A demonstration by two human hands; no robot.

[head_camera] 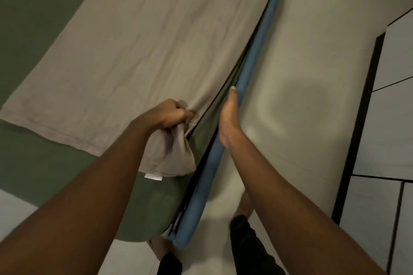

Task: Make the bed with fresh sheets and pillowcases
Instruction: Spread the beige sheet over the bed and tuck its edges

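Note:
A beige top sheet (143,51) lies spread over a green fitted sheet (33,18) that covers the mattress. My left hand (172,115) grips a bunched corner of the beige sheet near the mattress's right edge; the loose end with a white tag hangs below my fist. My right hand (229,116) lies flat with straight fingers in the gap between the mattress side and the blue padded bed rail (257,51), pressing along it.
A pale wall or panel (312,73) runs beside the blue rail. Cabinet fronts with dark edges (380,118) stand at the right. Light floor tiles (125,257) and my legs in dark trousers (250,245) show at the bottom.

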